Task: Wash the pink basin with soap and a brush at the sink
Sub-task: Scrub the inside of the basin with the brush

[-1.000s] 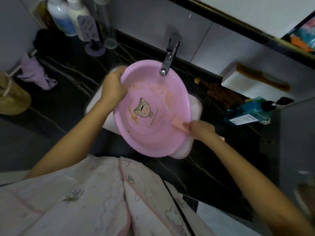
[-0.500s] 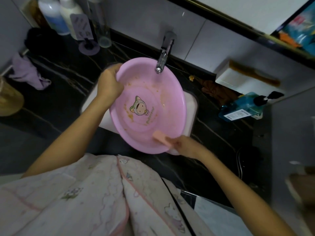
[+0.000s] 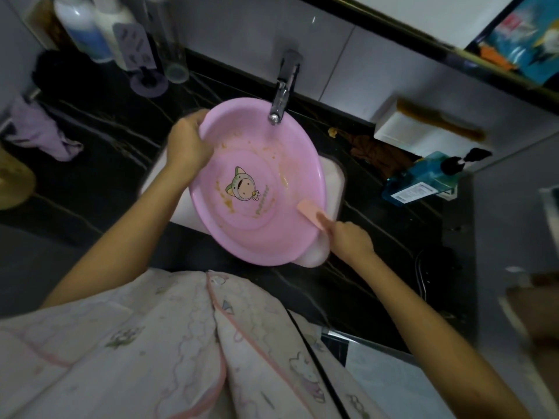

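Looking down from my head, my left hand [image 3: 189, 146] grips the far-left rim of the pink basin [image 3: 272, 237]. The basin is tilted over the white sink [image 3: 335, 182], just under the tap [image 3: 282, 92]. My right hand [image 3: 348, 237] pinches a peach-coloured block [image 3: 311, 211], soap or brush I cannot tell, against the basin's right inner wall. Held by one hand only, the basin could slip into the sink or knock the tap. Inside it are orange-brown smears around a cartoon print, and I see no pooled water. The basin hides what is in the sink.
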Motion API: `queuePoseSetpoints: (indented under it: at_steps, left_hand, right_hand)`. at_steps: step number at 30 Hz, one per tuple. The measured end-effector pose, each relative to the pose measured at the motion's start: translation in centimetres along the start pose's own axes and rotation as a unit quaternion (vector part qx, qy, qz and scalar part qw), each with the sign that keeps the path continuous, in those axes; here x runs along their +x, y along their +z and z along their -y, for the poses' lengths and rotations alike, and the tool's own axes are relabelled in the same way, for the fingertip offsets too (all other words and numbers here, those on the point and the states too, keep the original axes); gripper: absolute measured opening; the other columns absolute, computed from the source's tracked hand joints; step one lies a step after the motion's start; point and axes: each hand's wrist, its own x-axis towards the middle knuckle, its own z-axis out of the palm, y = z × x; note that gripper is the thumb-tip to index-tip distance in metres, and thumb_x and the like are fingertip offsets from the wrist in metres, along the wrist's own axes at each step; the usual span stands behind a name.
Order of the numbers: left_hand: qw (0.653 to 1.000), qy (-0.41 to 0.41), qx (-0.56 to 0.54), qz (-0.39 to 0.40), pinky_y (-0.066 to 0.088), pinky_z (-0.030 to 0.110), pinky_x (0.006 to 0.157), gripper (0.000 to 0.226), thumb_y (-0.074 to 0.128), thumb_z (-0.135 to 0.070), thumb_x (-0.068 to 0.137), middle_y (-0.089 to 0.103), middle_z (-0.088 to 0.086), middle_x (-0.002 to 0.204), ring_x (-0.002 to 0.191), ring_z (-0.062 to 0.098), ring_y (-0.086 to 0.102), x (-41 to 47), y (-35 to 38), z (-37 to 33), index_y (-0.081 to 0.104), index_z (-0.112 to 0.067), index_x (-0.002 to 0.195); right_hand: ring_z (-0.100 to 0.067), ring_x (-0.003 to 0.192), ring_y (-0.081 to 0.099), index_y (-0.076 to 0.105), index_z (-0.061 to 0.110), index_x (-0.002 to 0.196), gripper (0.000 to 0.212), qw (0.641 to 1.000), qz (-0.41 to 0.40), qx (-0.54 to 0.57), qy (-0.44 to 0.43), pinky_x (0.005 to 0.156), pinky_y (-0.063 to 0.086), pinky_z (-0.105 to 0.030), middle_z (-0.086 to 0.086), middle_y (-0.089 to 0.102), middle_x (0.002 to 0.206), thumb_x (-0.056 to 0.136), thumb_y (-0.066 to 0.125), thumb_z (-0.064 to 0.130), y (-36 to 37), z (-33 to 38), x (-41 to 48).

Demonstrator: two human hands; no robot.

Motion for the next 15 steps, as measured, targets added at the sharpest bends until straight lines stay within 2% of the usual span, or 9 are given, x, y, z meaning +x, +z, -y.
queuePoseSetpoints:
  at_steps: [2, 4, 6, 8, 9, 11, 13, 14, 15]
  left_hand:
    - [1.0, -0.001, 0.0, -0.004, 0.05, 0.036, 0.081, 0.061, 0.053, 0.012, 0.071, 0.065, 0.008, 0.114, 0.099, 0.025, 0.058, 0.0, -0.1, 0.0, 0.061, -0.021, 0.122]
    - [1.0, -0.003, 0.001, -0.005, 0.049, 0.034, 0.08, 0.06, 0.052, 0.012, 0.072, 0.065, 0.008, 0.113, 0.096, 0.023, 0.057, 0.0, -0.1, -0.1, 0.061, -0.021, 0.121]
    - [1.0, -0.004, 0.002, -0.002, 0.046, 0.032, 0.08, 0.06, 0.052, 0.013, 0.073, 0.064, 0.008, 0.113, 0.094, 0.02, 0.055, -0.2, -0.1, -0.3, 0.061, -0.02, 0.122]
    - [1.0, 0.001, 0.003, 0.002, 0.046, 0.031, 0.079, 0.06, 0.052, 0.013, 0.073, 0.064, 0.008, 0.113, 0.094, 0.021, 0.056, -0.1, -0.1, -0.3, 0.061, -0.019, 0.122]
    - [1.0, 0.001, 0.001, 0.002, 0.046, 0.031, 0.078, 0.06, 0.052, 0.013, 0.072, 0.064, 0.008, 0.113, 0.093, 0.021, 0.056, -0.1, -0.1, -0.4, 0.061, -0.02, 0.122]
    - [1.0, -0.003, 0.001, -0.002, 0.044, 0.03, 0.076, 0.06, 0.052, 0.013, 0.073, 0.064, 0.007, 0.112, 0.091, 0.017, 0.053, 0.0, -0.2, -0.4, 0.061, -0.02, 0.122]
    - [1.0, -0.004, 0.001, -0.006, 0.045, 0.031, 0.077, 0.06, 0.053, 0.013, 0.073, 0.064, 0.008, 0.112, 0.093, 0.019, 0.055, 0.0, -0.2, -0.2, 0.06, -0.02, 0.122]
    - [1.0, -0.004, 0.0, -0.006, 0.046, 0.031, 0.078, 0.06, 0.053, 0.013, 0.073, 0.064, 0.008, 0.113, 0.097, 0.023, 0.057, 0.0, -0.1, 0.0, 0.06, -0.019, 0.122]
    - [1.0, -0.003, 0.001, -0.003, 0.046, 0.032, 0.079, 0.06, 0.054, 0.012, 0.073, 0.064, 0.009, 0.113, 0.1, 0.025, 0.058, 0.0, -0.1, 0.1, 0.06, -0.02, 0.123]
  right_hand:
    - [-0.023, 0.102, 0.058, 0.03, 0.029, 0.145, 0.047, 0.993, 0.059, 0.073, -0.068, 0.085, 0.049, -0.031, -0.008, 0.056, 0.123, 0.1, 0.032, 0.042, 0.3, 1.9, -0.8]
    - [-0.022, 0.117, 0.053, 0.041, 0.025, 0.142, 0.044, 0.959, 0.158, 0.192, -0.132, 0.1, 0.042, -0.033, -0.004, 0.053, 0.132, 0.099, 0.04, 0.038, 0.7, 3.4, -1.9]
    - [-0.021, 0.106, 0.058, 0.043, 0.029, 0.139, 0.043, 0.974, 0.132, 0.155, -0.097, 0.092, 0.048, -0.033, -0.004, 0.058, 0.123, 0.099, 0.038, 0.043, 0.2, 2.5, -1.0]
    - [-0.02, 0.087, 0.061, 0.038, 0.033, 0.137, 0.041, 1.0, 0.013, 0.017, 0.017, 0.076, 0.052, -0.033, -0.005, 0.059, 0.105, 0.1, 0.028, 0.047, -0.2, 0.9, 0.4]
    - [-0.02, 0.084, 0.061, 0.041, 0.029, 0.132, 0.039, 0.999, -0.016, 0.018, 0.043, 0.075, 0.053, -0.033, -0.005, 0.059, 0.101, 0.1, 0.027, 0.047, 0.0, 0.7, 0.7]
    - [-0.022, 0.093, 0.062, 0.048, 0.023, 0.127, 0.039, 0.994, 0.025, 0.102, -0.004, 0.084, 0.052, -0.036, -0.005, 0.061, 0.111, 0.099, 0.034, 0.046, 0.8, 2.0, 0.3]
    - [-0.022, 0.111, 0.056, 0.05, 0.024, 0.133, 0.041, 0.963, 0.129, 0.208, -0.112, 0.098, 0.046, -0.039, -0.002, 0.056, 0.127, 0.096, 0.045, 0.042, 1.9, 3.6, -1.1]
    - [-0.021, 0.114, 0.055, 0.05, 0.026, 0.134, 0.041, 0.947, 0.152, 0.251, -0.128, 0.1, 0.044, -0.037, -0.001, 0.056, 0.129, 0.096, 0.045, 0.041, 2.1, 3.4, -1.4]
    - [-0.019, 0.109, 0.056, 0.051, 0.026, 0.134, 0.041, 0.953, 0.13, 0.253, -0.102, 0.096, 0.046, -0.034, -0.001, 0.058, 0.124, 0.098, 0.042, 0.043, 1.5, 3.0, -1.4]
